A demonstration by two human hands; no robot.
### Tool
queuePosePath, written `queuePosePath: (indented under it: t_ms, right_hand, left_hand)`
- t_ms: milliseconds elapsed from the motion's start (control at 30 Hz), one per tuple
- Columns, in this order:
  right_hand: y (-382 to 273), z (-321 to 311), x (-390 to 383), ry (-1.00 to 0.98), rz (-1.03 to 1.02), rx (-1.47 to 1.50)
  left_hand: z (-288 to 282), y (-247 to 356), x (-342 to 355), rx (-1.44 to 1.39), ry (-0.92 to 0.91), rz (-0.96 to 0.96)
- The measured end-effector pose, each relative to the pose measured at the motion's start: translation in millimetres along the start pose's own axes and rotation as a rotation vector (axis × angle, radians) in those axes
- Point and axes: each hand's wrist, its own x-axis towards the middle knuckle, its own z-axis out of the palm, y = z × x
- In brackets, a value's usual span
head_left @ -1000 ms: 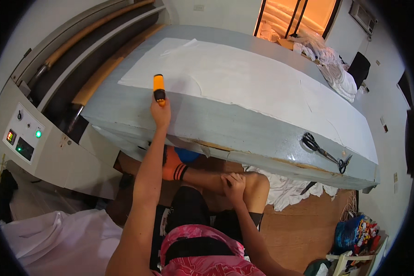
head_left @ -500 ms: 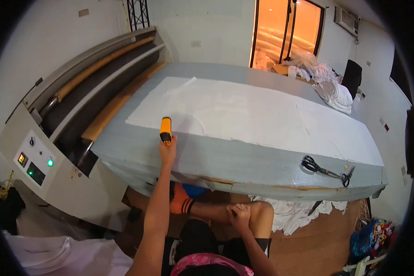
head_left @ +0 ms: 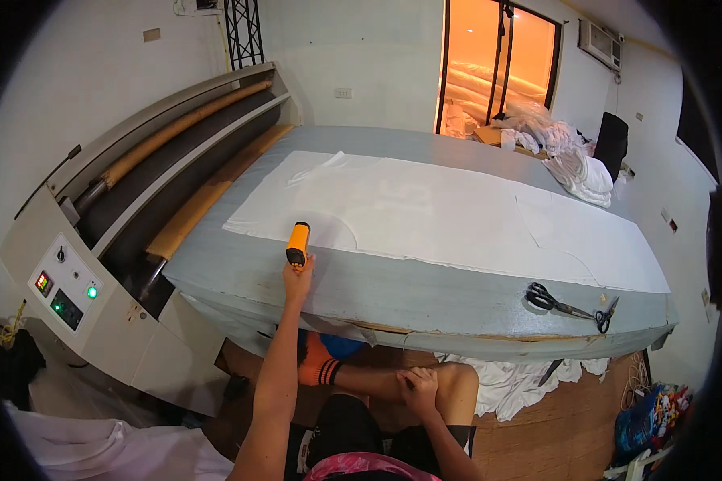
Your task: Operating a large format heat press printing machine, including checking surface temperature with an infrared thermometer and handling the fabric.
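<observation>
My left hand [head_left: 298, 280] is closed around the grip of a yellow-and-black infrared thermometer [head_left: 298, 244]. My arm reaches forward over the table, and the thermometer points away from me above the near left edge of a white cloth [head_left: 441, 212]. That cloth lies spread in a long piece on a blue-grey covered table [head_left: 457, 276], with a few wrinkles at its left end. Curved lines cross the cloth at both ends. My right hand [head_left: 418, 390] rests on my bent leg with its fingers curled in; nothing shows in it.
A roller heat press [head_left: 96, 321] with a lit control panel stands at the left. Two pairs of scissors, one large black pair [head_left: 541, 297] and a smaller pair [head_left: 606, 315], lie at the table's near right. Folded white cloths [head_left: 582, 178] sit at the far right; more white fabric [head_left: 509, 389] lies beneath.
The whole scene sits slightly lower in the picture, as the view has tilted up. My left hand still holds the thermometer over the cloth's near edge. My right hand stays on my leg.
</observation>
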Motion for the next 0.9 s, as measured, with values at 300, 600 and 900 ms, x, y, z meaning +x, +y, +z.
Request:
queuePosePath:
  t_ms: [300,600,900]
  right_hand:
    - [0,0,-1,0.011,-0.02,0.001]
    - [-1,0,-2,-0.007,0.0,0.003]
    - [-1,0,0,0.001,-0.011,-0.001]
  left_hand:
    - [0,4,-3,0.03,0.019,0.018]
    - [3,10,-5,0.039,0.039,0.024]
    - [4,-1,-1,0.085,0.084,0.084]
